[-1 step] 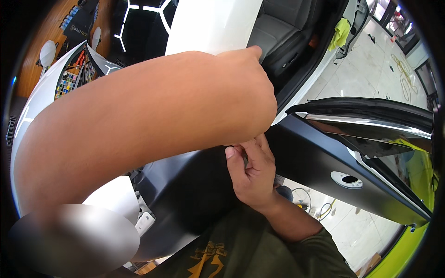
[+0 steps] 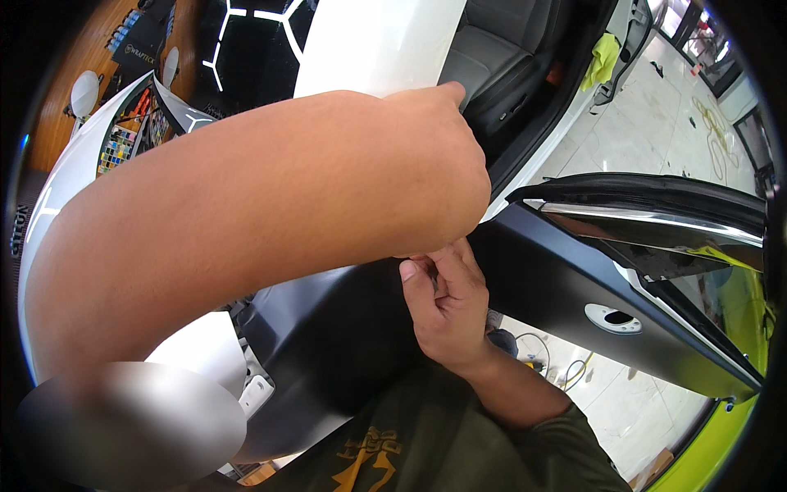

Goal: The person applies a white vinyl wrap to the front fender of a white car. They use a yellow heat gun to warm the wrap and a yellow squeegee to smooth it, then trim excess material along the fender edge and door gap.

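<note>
Both hands meet at the front edge of the dark door (image 2: 574,287), where matte film seems to wrap it. The right hand (image 2: 447,307) pinches something small at that edge, too hidden to name; the left hand (image 2: 434,176) is curled into a fist just above, its fingers hidden. A steady pull along the edge, kept low, likely serves best. Beyond the door lie a white car body (image 2: 377,41), a grey seat (image 2: 492,57) and pale tiled floor (image 2: 648,123).
</note>
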`<control>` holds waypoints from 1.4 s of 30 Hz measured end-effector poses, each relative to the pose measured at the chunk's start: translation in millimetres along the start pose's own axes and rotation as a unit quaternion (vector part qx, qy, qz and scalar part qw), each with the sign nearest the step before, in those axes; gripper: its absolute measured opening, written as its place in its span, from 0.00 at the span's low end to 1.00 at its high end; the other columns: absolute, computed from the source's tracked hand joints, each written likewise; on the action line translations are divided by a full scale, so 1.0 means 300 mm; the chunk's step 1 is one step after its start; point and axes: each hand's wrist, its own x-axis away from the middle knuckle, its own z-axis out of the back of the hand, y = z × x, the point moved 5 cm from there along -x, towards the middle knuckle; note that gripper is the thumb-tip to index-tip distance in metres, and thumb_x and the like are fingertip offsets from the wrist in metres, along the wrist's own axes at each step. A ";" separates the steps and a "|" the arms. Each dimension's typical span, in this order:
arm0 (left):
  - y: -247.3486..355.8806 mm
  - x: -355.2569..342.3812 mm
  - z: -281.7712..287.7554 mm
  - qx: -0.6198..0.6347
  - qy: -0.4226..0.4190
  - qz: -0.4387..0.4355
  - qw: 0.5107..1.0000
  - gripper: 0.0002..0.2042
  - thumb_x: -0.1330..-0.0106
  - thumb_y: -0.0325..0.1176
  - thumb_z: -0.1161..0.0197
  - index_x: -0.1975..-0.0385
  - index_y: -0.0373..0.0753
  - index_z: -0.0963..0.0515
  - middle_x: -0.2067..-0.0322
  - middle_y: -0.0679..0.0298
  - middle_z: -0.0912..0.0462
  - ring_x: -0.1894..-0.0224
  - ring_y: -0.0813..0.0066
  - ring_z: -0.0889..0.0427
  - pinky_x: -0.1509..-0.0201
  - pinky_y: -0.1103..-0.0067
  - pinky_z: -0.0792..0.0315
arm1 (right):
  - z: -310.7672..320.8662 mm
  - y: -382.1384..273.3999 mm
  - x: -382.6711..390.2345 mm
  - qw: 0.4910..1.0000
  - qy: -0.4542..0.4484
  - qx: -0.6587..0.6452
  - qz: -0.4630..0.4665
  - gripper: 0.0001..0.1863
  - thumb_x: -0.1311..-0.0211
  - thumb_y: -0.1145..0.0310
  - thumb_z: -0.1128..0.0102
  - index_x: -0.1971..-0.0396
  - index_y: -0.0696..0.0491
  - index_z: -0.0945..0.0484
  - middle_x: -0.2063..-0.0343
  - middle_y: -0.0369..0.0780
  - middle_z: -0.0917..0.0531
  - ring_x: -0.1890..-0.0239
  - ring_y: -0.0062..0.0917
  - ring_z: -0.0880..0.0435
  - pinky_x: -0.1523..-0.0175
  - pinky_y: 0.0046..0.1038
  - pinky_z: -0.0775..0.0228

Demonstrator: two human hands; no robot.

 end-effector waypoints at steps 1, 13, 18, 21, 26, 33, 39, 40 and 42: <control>0.001 0.000 0.001 -0.001 0.001 -0.005 1.000 0.03 0.47 0.35 0.31 0.79 0.47 0.16 0.79 0.70 0.18 0.67 0.76 0.22 0.54 0.73 0.41 | -0.004 0.003 0.004 1.000 0.008 -0.022 -0.018 0.12 0.41 0.83 0.42 0.57 0.60 0.23 0.64 0.38 0.27 0.71 0.16 0.29 0.69 0.18 0.36; -0.024 0.020 0.018 0.035 0.027 0.003 0.999 0.03 0.48 0.32 0.32 0.75 0.42 0.16 0.71 0.63 0.18 0.64 0.70 0.20 0.54 0.71 0.35 | 0.003 0.005 0.023 0.993 -0.012 -0.085 -0.086 0.18 0.37 0.82 0.48 0.47 0.60 0.27 0.62 0.39 0.27 0.67 0.18 0.27 0.63 0.18 0.32; -0.099 0.177 0.050 0.060 0.452 0.010 0.890 0.08 0.43 0.26 0.34 0.64 0.37 0.21 0.55 0.58 0.22 0.53 0.61 0.22 0.47 0.67 0.29 | 0.001 -0.031 -0.006 0.999 -0.015 0.026 0.019 0.20 0.40 0.83 0.45 0.46 0.60 0.26 0.57 0.44 0.26 0.66 0.22 0.24 0.61 0.22 0.28; -0.175 0.297 -0.010 -0.056 0.541 0.106 0.832 0.14 0.41 0.28 0.34 0.55 0.40 0.22 0.47 0.56 0.25 0.43 0.56 0.26 0.39 0.64 0.32 | -0.012 -0.051 -0.033 0.990 -0.026 0.114 0.079 0.19 0.42 0.84 0.43 0.49 0.60 0.24 0.58 0.44 0.25 0.67 0.25 0.22 0.61 0.23 0.27; -0.247 0.260 -0.100 -0.052 0.604 -0.033 0.795 0.18 0.40 0.32 0.36 0.52 0.29 0.26 0.46 0.47 0.30 0.39 0.50 0.32 0.36 0.60 0.36 | -0.005 -0.084 -0.051 0.970 -0.036 0.213 0.116 0.17 0.45 0.84 0.40 0.54 0.61 0.22 0.60 0.43 0.24 0.69 0.27 0.22 0.64 0.24 0.27; -0.234 0.271 -0.119 -0.004 0.650 -0.049 0.758 0.17 0.39 0.30 0.38 0.53 0.29 0.26 0.47 0.46 0.30 0.39 0.50 0.32 0.35 0.60 0.36 | 0.017 -0.082 -0.078 0.991 -0.039 0.129 0.004 0.19 0.41 0.81 0.42 0.48 0.62 0.28 0.53 0.46 0.26 0.71 0.23 0.23 0.64 0.24 0.27; -0.224 0.287 -0.125 -0.001 0.677 -0.051 0.734 0.15 0.39 0.29 0.39 0.54 0.29 0.26 0.47 0.45 0.30 0.39 0.50 0.32 0.35 0.60 0.36 | -0.003 -0.071 -0.144 0.973 -0.087 0.097 -0.188 0.12 0.35 0.75 0.46 0.54 0.64 0.28 0.53 0.48 0.23 0.72 0.20 0.24 0.65 0.22 0.30; -0.220 0.281 -0.121 -0.003 0.681 -0.052 0.731 0.15 0.39 0.29 0.39 0.54 0.28 0.26 0.47 0.45 0.30 0.39 0.50 0.32 0.35 0.60 0.36 | -0.013 -0.077 -0.145 0.967 -0.063 0.060 -0.240 0.09 0.34 0.73 0.45 0.59 0.63 0.27 0.63 0.44 0.20 0.74 0.17 0.26 0.67 0.20 0.33; -0.225 0.277 -0.121 0.000 0.685 -0.050 0.727 0.15 0.39 0.29 0.39 0.54 0.28 0.26 0.47 0.45 0.30 0.39 0.51 0.32 0.35 0.60 0.36 | -0.019 -0.078 -0.147 0.956 -0.074 0.023 -0.282 0.09 0.34 0.72 0.46 0.60 0.62 0.26 0.69 0.39 0.21 0.76 0.15 0.28 0.69 0.20 0.35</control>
